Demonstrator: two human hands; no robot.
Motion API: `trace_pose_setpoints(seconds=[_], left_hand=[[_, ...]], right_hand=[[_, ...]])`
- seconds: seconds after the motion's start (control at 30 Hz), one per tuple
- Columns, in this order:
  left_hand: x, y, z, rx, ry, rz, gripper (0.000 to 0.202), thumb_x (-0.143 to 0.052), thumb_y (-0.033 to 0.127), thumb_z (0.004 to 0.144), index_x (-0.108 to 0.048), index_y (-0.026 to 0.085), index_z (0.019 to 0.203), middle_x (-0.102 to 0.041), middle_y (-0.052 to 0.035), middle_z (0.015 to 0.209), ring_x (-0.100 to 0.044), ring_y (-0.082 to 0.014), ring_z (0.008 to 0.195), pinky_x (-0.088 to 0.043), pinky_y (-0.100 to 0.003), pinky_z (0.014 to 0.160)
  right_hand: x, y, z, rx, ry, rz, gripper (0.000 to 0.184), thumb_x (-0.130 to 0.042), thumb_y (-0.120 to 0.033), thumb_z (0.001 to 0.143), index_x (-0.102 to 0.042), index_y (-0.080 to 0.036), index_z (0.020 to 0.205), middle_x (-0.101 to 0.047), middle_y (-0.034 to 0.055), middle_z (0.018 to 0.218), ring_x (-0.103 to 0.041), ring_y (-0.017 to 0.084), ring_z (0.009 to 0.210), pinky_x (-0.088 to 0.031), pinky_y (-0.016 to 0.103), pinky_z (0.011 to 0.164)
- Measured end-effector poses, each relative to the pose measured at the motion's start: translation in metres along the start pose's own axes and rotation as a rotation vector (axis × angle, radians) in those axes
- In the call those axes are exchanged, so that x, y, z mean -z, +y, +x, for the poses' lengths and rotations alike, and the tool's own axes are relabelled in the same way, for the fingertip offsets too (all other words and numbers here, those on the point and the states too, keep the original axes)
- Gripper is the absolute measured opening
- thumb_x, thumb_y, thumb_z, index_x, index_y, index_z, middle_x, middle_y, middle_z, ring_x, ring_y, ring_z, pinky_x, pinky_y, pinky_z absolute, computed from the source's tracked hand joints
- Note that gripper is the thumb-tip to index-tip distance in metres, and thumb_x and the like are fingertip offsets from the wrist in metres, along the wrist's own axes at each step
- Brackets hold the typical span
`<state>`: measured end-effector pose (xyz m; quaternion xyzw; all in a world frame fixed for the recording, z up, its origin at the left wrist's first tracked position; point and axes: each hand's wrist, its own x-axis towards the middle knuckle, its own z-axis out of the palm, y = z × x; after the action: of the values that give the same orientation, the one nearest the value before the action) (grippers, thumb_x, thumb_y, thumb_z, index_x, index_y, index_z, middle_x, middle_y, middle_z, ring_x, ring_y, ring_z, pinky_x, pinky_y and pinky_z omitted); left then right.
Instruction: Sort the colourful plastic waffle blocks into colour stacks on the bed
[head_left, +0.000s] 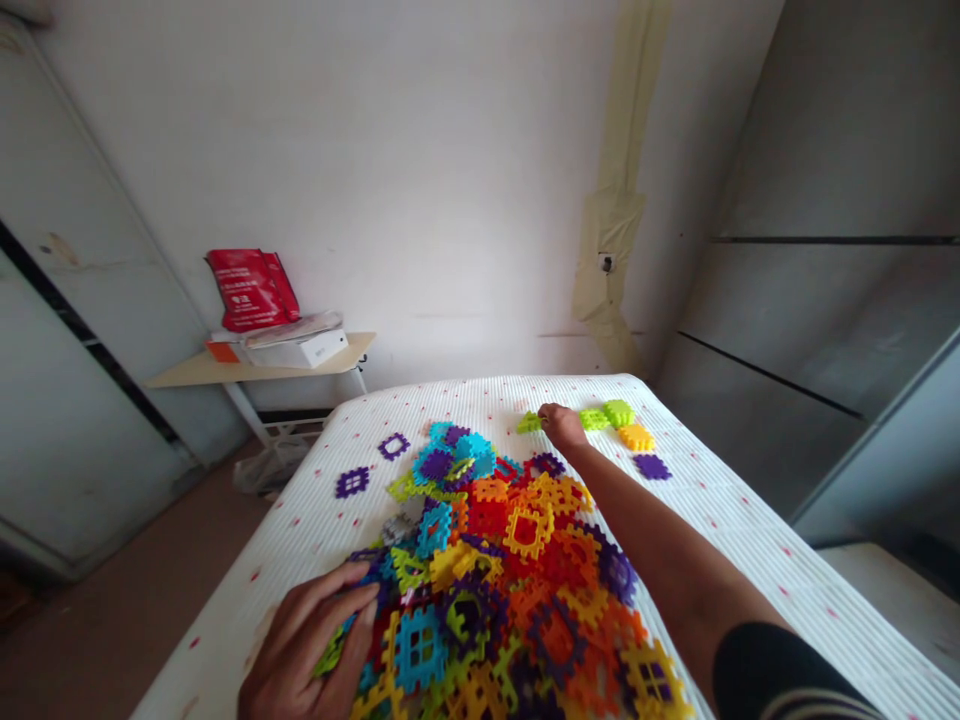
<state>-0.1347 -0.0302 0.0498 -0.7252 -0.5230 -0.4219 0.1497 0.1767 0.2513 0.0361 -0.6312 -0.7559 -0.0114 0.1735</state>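
A large heap of flat plastic interlocking building tiles [487,580] with notched edges covers the middle of the table. My left hand [315,640] rests at the heap's near left edge, its fingers curved and apart over several tiles; no tile is plainly gripped. Beyond the heap, my right hand [561,425] is closed at the far side of the table. A lime green tile [529,422] shows at its fingertips, partly hidden by them. Just right of that hand lie another lime green tile [593,419] and a lime stack [619,412].
Right of the heap lie a yellow tile [637,437] and a purple tile [652,467]. Two purple window frames, one square-paned [352,482] and one hollow [394,446], lie left. A side table [180,374] bears a red bag [251,290] and a white box [307,348].
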Motion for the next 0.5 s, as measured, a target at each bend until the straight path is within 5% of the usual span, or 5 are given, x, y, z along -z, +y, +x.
trace_pose_setpoints(seconds=[0.5], left_hand=[[-0.0011, -0.0017, -0.0033, 0.025, 0.007, -0.014, 0.015, -0.059, 0.027, 0.079, -0.067, 0.026, 0.092, -0.065, -0.0026, 0.103, -0.063, -0.0187, 0.092, -0.048, -0.03, 0.082]], right_hand=[[0.0059, -0.0077, 0.0001, -0.004, -0.072, -0.119, 0.025, -0.044, -0.012, 0.085, -0.064, -0.018, 0.097, -0.066, 0.0082, 0.099, -0.061, 0.017, 0.088, -0.038, 0.021, 0.067]])
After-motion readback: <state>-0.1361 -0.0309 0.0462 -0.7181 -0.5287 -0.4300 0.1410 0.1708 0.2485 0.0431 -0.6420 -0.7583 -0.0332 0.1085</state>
